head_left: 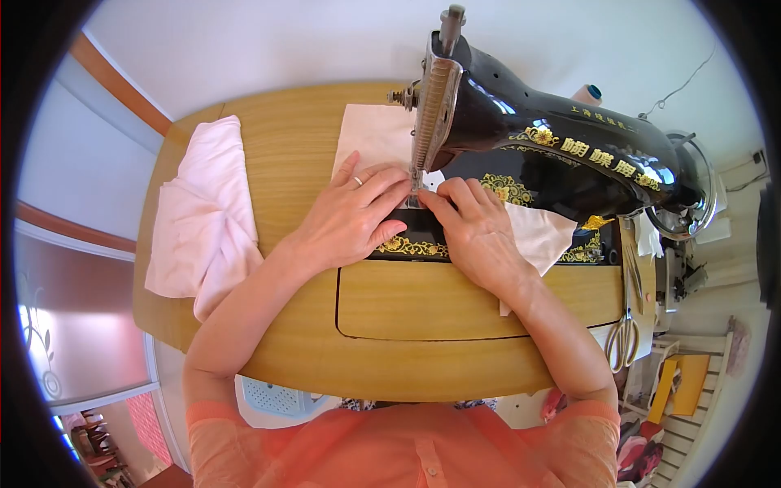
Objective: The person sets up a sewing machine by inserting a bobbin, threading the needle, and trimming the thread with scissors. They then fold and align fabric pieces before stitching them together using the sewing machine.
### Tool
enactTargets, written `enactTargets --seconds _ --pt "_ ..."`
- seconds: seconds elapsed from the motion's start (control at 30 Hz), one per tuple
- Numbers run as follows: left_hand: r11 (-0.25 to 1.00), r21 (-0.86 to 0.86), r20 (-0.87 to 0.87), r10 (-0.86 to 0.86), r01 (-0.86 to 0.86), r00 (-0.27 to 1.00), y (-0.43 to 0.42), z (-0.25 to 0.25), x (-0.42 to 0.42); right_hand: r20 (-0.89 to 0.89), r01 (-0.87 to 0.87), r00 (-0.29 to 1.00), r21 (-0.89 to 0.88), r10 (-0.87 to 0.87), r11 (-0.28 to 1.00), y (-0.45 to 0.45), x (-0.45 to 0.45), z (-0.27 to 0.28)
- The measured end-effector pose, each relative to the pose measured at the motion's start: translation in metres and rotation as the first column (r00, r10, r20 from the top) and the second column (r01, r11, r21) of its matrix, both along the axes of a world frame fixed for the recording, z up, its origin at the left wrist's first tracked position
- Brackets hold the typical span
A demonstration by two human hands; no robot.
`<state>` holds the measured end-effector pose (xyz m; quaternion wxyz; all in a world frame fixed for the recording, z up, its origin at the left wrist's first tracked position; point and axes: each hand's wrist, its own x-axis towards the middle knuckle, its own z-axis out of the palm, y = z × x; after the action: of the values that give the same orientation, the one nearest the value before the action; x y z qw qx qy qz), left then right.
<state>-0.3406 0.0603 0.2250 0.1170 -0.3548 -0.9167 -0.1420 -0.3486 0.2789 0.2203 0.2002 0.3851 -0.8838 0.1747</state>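
My left hand (350, 213) lies with fingers stretched over a pale pink cloth (373, 134), its fingertips beside the needle and presser foot (414, 180) of a black sewing machine (561, 134). On the other side of the foot, my right hand (482, 232) has its fingers bent and its thumb and forefinger together at the cloth's edge. Part of a pale pink piece of cloth (541, 234) shows from under that hand to the right. My fingers hide much of the cloth near the needle.
A folded pink cloth (203, 211) lies on the left of the wooden table (293, 122). Scissors (625, 329) rest at the right edge. A thread spool (587, 94) stands behind the machine arm, and the handwheel (687, 187) is at the far right.
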Motion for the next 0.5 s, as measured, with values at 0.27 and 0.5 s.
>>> enactTargets --seconds 0.27,0.5 --pt "0.996 -0.047 0.031 0.076 -0.074 0.997 0.007 0.005 0.008 -0.025 0.013 1.0 -0.02 -0.014 1.0 0.0 -0.001 -0.007" --pt "0.985 0.018 0.026 0.174 -0.174 0.984 0.017 -0.003 0.009 0.012 0.001 1.0 -0.114 0.0 0.993 0.001 -0.006 -0.013"
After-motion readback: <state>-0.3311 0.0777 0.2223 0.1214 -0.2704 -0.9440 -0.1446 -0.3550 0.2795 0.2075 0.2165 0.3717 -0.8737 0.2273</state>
